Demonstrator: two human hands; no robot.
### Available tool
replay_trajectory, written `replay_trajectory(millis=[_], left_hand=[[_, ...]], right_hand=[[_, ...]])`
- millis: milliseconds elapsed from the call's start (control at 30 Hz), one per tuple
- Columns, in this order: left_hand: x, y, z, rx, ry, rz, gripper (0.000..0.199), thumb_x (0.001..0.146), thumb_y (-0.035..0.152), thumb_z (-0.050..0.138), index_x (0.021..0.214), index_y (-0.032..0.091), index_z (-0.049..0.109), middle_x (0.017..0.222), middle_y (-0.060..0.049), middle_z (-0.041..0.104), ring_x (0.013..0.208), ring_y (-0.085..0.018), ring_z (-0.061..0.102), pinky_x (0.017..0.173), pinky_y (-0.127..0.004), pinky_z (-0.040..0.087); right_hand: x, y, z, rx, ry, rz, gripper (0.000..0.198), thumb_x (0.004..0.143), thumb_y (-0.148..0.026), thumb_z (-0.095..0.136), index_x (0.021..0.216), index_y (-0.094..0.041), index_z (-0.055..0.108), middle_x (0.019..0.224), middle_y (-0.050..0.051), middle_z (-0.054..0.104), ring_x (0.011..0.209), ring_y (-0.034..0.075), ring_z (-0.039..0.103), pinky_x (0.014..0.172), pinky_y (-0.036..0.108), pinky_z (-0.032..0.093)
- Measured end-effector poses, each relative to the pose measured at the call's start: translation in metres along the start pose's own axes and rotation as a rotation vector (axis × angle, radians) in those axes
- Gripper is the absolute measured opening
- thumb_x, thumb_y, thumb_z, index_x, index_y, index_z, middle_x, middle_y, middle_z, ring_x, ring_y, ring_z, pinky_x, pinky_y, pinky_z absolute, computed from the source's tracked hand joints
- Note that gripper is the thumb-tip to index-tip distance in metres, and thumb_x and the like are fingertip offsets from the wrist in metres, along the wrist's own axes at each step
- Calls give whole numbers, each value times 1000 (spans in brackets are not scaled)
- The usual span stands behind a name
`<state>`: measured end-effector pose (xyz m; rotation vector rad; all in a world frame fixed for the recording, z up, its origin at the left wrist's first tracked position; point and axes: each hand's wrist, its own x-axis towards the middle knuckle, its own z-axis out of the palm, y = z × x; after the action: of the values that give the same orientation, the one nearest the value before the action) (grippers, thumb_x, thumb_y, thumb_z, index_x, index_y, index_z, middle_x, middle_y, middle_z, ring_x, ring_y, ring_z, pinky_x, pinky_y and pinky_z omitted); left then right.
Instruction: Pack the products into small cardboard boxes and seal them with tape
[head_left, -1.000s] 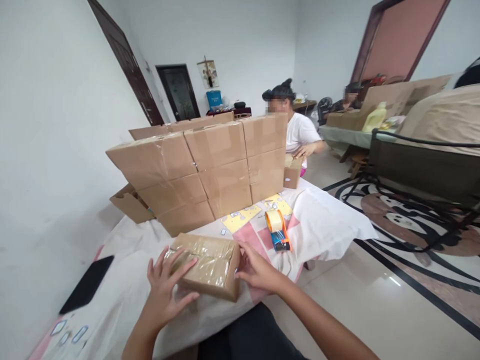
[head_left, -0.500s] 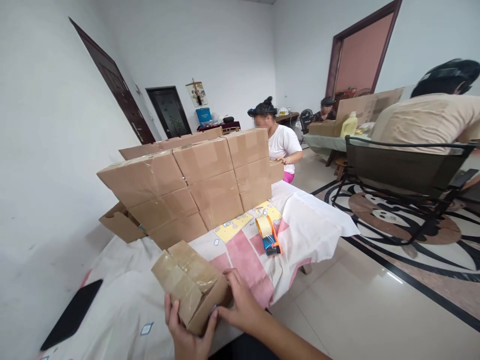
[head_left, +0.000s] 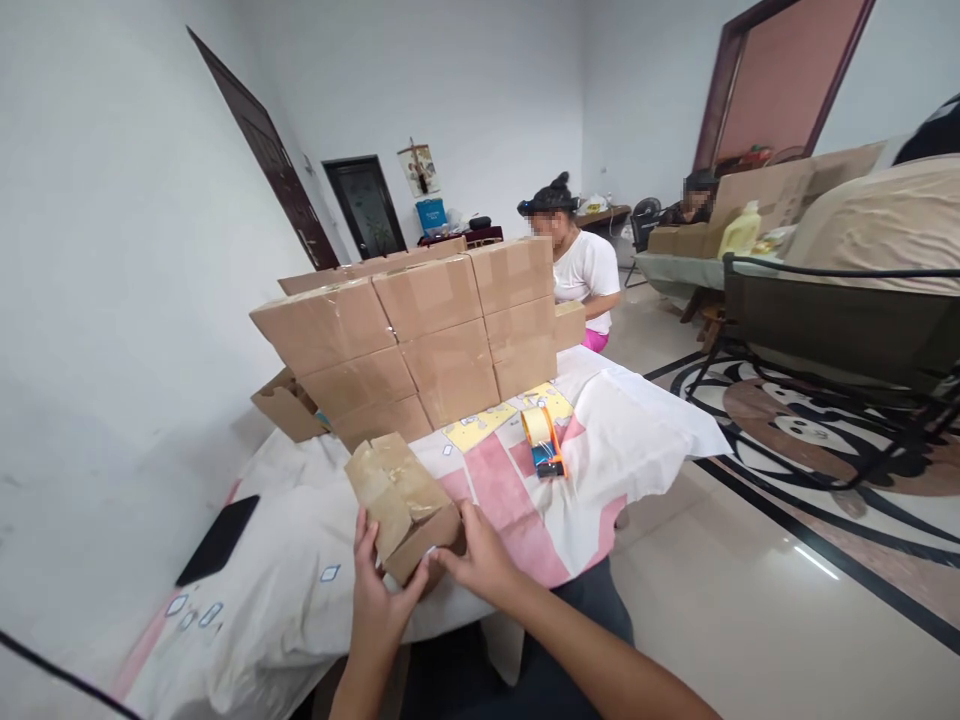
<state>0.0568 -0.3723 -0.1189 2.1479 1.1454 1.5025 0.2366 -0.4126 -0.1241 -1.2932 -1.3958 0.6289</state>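
Observation:
A small cardboard box [head_left: 401,490] with shiny clear tape over its top lies tilted at the table's near edge. My left hand [head_left: 382,570] grips its left side, the thumb on the near end. On the right side and near end, my right hand [head_left: 472,550] holds the same box. Both thumbs almost meet on the near face, where a gap shows under the top flap. Beyond it to the right, a tape dispenser [head_left: 543,442] with an orange frame and a wide roll lies on the cloth.
Stacked taped cartons [head_left: 442,350] form a wall across the table. An open carton [head_left: 289,408] stands at its left end; a black flat object [head_left: 219,540] lies at the left edge. A person in a white shirt [head_left: 589,275] sits behind the stack. A dark chair [head_left: 840,320] is at right.
The view has swung left and down, so everything sits further right and higher. My hands keep their hold on the box. The person in white has lowered an arm.

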Motion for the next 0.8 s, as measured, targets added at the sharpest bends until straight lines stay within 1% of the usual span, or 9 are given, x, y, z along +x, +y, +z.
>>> replay_trajectory(millis=[100,167,267,367,433,533,633,700,800], left_hand=[[21,22,3,-36,-17,42,85,81,33,78,151,35,29,169,-18,21,151,-36,35,94,-44,62],[45,44,11,-77,-8,122,85,82,32,78,151,35,29,169,-16,20,153,-34,31,103,-46,58],[92,86,32,-159,-11,228,85,82,33,79,151,34,29,170,-16,17,155,-32,27,106,-45,56],[141,129,67,-250,-56,327,83,82,32,79,150,31,30,170,-17,17,156,-32,24,108,-44,53],[168,152,100,-321,-137,377,83,83,31,78,149,30,30,170,-17,15,157,-31,23,110,-43,50],[191,175,164,-399,-296,390,86,80,31,80,148,28,27,170,-19,11,156,-32,25,113,-47,47],[196,188,239,-461,-430,375,88,74,34,83,142,24,27,168,-23,12,155,-36,25,117,-54,40],[194,192,288,-498,-521,343,93,72,34,85,141,22,25,166,-25,13,153,-37,27,119,-54,37],[192,190,350,-465,-635,269,108,67,32,88,148,20,16,160,-27,23,148,-37,35,119,-53,37]], right_hand=[[9,-12,-15,26,37,-66,45,81,-32,76,116,-23,48,116,10,61,111,30,59,93,45,50],[21,-25,-36,32,91,-126,46,85,-34,73,122,-23,47,119,10,60,113,29,58,94,45,50],[46,-45,-81,-27,222,-226,45,88,-37,70,125,-23,47,119,12,60,111,29,58,94,45,50],[72,-55,-137,-117,370,-253,44,90,-43,67,123,-22,47,115,12,60,105,29,59,90,44,51],[83,-51,-176,-163,465,-218,41,92,-47,64,120,-22,48,111,12,61,101,28,60,86,43,51],[87,-25,-230,-237,606,-150,36,93,-50,61,113,-21,50,103,10,63,95,28,60,82,42,50],[78,15,-275,-309,752,-84,38,92,-51,60,115,-21,52,106,11,64,95,28,60,81,42,50],[72,44,-300,-339,827,-31,43,91,-52,60,119,-21,52,110,12,64,96,29,61,82,44,50],[75,85,-328,-304,860,69,50,88,-55,61,121,-20,52,113,14,66,98,30,63,84,46,51]])
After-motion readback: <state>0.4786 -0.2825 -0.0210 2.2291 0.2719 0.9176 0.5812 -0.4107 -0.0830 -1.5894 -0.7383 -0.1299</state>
